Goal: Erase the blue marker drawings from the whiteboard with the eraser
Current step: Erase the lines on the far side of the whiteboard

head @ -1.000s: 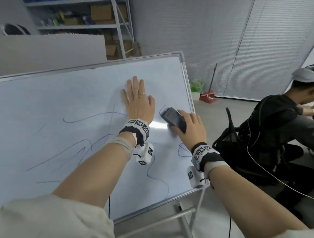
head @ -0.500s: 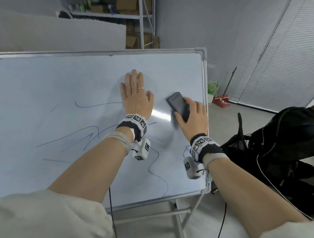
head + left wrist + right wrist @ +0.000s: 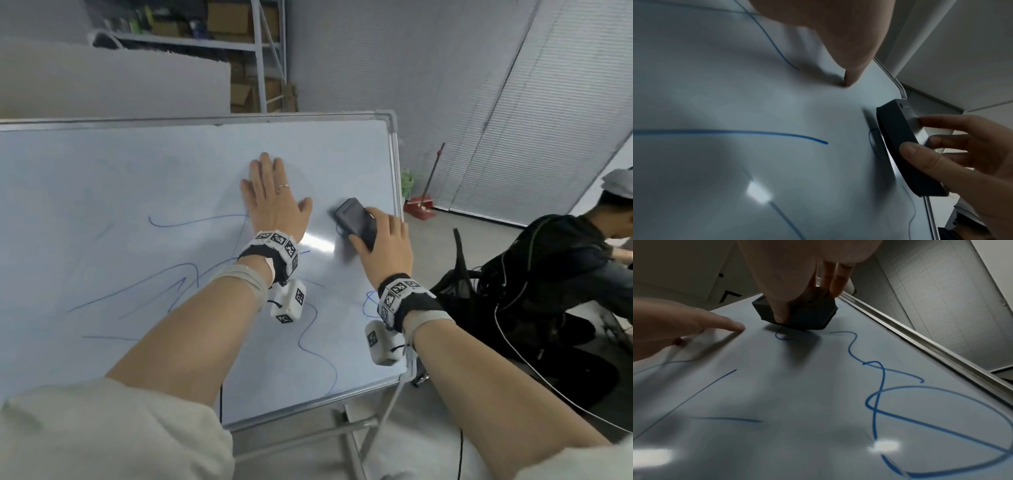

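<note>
— We're in soft, even indoor light on the head view, a bit grey, with the straight blinds bowing near the edges from the wide lens.

— And we get glare: a white patch on the whiteboard between the wrists, seen again as bright blobs in both wrist views.

— Those wrist views are dimmer for us, murky at the corners. The eraser throws a soft dark shadow toward the camera.

— Slight blur on the eraser's edge in the head view, and the nearest blue marker drawings smear out of focus.
</note>
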Motion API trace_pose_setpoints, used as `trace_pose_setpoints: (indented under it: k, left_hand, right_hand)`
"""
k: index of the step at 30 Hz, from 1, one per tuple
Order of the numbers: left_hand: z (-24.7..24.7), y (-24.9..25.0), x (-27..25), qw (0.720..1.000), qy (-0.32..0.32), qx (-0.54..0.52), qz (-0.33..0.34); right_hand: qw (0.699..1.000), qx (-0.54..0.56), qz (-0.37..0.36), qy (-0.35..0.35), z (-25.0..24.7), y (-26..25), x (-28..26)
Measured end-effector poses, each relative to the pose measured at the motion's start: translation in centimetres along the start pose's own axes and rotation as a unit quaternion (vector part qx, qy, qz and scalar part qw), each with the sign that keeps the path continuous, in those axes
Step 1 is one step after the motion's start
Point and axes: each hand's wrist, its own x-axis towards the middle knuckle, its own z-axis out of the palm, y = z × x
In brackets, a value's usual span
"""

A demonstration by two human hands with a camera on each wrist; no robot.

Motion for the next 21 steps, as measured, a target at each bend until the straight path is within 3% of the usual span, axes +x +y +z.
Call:
trace_pose_setpoints:
  k: [3, 9, 13, 16, 18, 21]
  left_hand:
    - [0.0, -0.4, 0.2, 1.000, 0.002, 0.005, 0.010]
    - [-0.1, 0.2, 0.0, 0.998, 0.046, 0.007, 0.047]
    - [0.2, 1.1, 0.1, 0.999, 0.043, -0.006, 0.019]
    - [0.8, 1.2, -0.4, 0.998, 0.060, 0.001, 0.010]
    - [1.3, 1.4, -0.9, 0.996, 0.088, 0.005, 0.024]
    - [1.7, 2.4, -1.4, 0.991, 0.115, 0.003, 0.065]
  right_hand:
    - [1.000, -0.019, 0.008, -0.007, 0.6, -0.5, 0.5]
    - [0.997, 0.005, 0.035, 0.070, 1.2, -0.7, 1.7]
    - [0.999, 0.024, 0.005, 0.034, 0.8, 0.2, 1.2]
    - [0.999, 0.048, 0.007, 0.001, 1.3, 0.5, -2.2]
    - [0.999, 0.033, -0.009, -0.010, 1.1, 0.9, -3.6]
    - [0.999, -0.035, -0.010, 0.012, -0.5, 2.2, -1.1]
